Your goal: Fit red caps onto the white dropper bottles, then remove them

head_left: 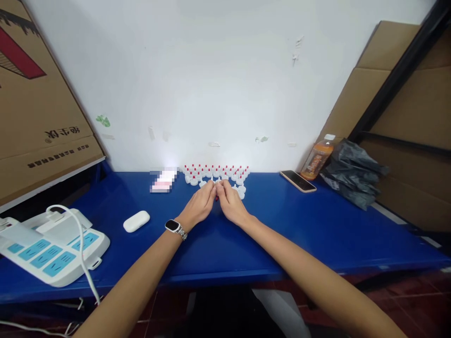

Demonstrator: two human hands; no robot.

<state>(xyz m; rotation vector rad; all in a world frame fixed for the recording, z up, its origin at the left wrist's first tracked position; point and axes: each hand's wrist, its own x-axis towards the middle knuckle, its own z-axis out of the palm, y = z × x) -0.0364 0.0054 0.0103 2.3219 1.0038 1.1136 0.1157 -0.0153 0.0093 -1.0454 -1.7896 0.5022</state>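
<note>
My left hand (pixel 201 203) and my right hand (pixel 230 202) meet over the blue table, fingers closed in a pinch. Between the fingertips shows part of a small white nozzle cap (pixel 217 182); most of it is hidden. Just below the fingers a bit of red (pixel 217 198) shows, too small to make out fully. Behind my hands stand several rows of small white nozzle caps with red tips (pixel 193 180). Several white nozzle caps without red tips (pixel 241 191) lie close by my right hand, and another (pixel 202 184) lies beside my left fingers.
On the left are a white earbud case (pixel 136 221), a power strip (pixel 59 258) with a cable, and a blurred-out pinkish item (pixel 164 180). To the right lie a phone (pixel 298 181), an orange drink bottle (pixel 317 157) and a dark plastic bag (pixel 355 173). A white wall (pixel 225 94) backs the table (pixel 225 253).
</note>
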